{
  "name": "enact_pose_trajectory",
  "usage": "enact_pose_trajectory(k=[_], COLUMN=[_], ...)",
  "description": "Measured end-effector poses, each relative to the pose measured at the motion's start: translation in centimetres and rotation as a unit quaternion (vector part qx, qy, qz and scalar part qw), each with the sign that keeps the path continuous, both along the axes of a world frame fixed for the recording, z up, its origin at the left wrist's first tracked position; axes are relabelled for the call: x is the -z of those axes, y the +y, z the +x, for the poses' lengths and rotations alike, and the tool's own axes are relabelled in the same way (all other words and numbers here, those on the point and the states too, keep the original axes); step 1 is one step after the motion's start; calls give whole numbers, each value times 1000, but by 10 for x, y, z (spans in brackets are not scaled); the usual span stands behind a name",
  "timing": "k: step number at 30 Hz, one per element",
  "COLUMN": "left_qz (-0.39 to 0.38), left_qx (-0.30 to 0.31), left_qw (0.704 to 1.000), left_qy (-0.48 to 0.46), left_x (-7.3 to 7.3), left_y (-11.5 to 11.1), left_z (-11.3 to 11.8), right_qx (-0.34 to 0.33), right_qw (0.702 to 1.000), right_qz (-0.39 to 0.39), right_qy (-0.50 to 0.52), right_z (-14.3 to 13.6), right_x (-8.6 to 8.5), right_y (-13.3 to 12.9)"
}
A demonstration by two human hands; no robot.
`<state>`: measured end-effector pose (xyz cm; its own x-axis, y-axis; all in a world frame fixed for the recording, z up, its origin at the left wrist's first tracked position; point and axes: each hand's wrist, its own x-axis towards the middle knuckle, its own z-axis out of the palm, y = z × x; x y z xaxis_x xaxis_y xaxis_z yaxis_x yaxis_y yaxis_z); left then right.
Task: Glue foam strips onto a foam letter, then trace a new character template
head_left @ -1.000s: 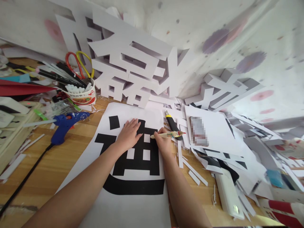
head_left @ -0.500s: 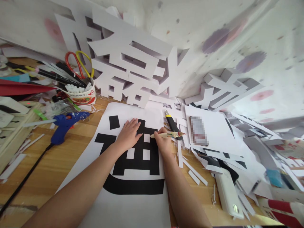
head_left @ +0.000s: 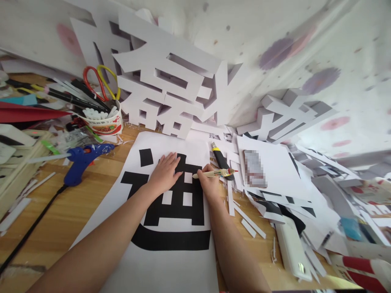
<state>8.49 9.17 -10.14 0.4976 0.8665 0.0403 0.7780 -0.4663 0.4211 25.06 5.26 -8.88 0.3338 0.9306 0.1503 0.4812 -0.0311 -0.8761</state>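
A white sheet of paper (head_left: 165, 272) lies on the wooden table, with black paper character pieces on it. My left hand (head_left: 166, 171) rests flat, fingers spread, on the upper part of the main black piece (head_left: 180, 213). In my right hand (head_left: 209, 181) is a multicolour pen (head_left: 218, 173), its tip at the edge of a small white square opening in that piece. Below lies a curved black strip (head_left: 180, 240), and a small black square (head_left: 146, 157) sits at the upper left. A utility knife (head_left: 220, 158) with a yellow and black handle lies just beyond my right hand.
A blue glue gun (head_left: 81, 160) lies left, near a paper bowl (head_left: 105, 124) of pens and scissors. Large white cut-out characters (head_left: 180, 97) stand at the back. Paper strips (head_left: 249, 228), a blurred-out rectangular object (head_left: 255, 169) and a white device (head_left: 293, 248) lie right.
Both hands and the pen stay almost where they were. The whole view has shifted very slightly; no piece has visibly moved.
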Motion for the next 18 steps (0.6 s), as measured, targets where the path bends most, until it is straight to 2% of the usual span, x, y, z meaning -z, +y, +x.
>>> enact_pose_trajectory(k=[18], left_qz=[13], left_qx=[-3], left_qw=[1000], left_qy=[13], left_x=[1], left_y=[0], left_z=[1], right_qx=[-2], right_qw=[1000], right_qz=[1], right_qy=[15], right_z=[0], right_x=[1], right_y=[0])
